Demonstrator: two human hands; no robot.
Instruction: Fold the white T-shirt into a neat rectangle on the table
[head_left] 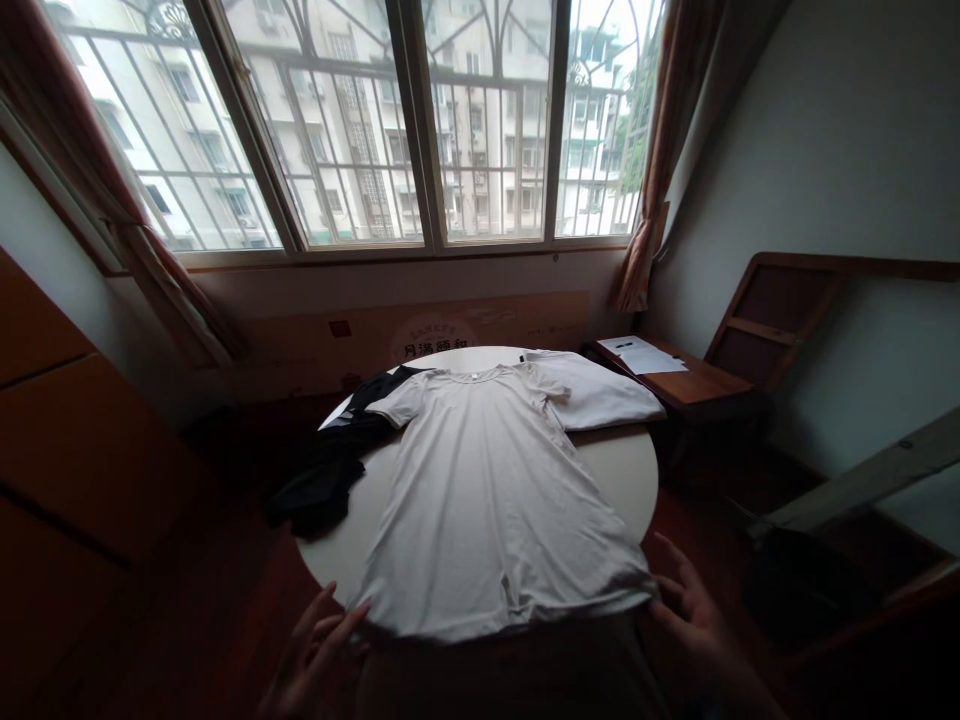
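A light grey short-sleeved T-shirt [487,500] lies spread on a round white table [637,470], its neck toward the window and its hem toward me. My left hand [319,645] is at the left corner of the hem, with a fingertip over the cloth and the other fingers partly hidden in shadow. At the opposite corner, my right hand [694,610] pinches the hem between thumb and fingers, its index finger raised. The hem hangs slightly past the near table edge, with a small fold near its middle.
Black clothing [322,460] hangs over the table's left edge. A white folded cloth [600,390] lies at the back right. Beyond it, papers [641,355] rest on a wooden chair seat [697,382]. A large cardboard box [510,318] stands below the barred window.
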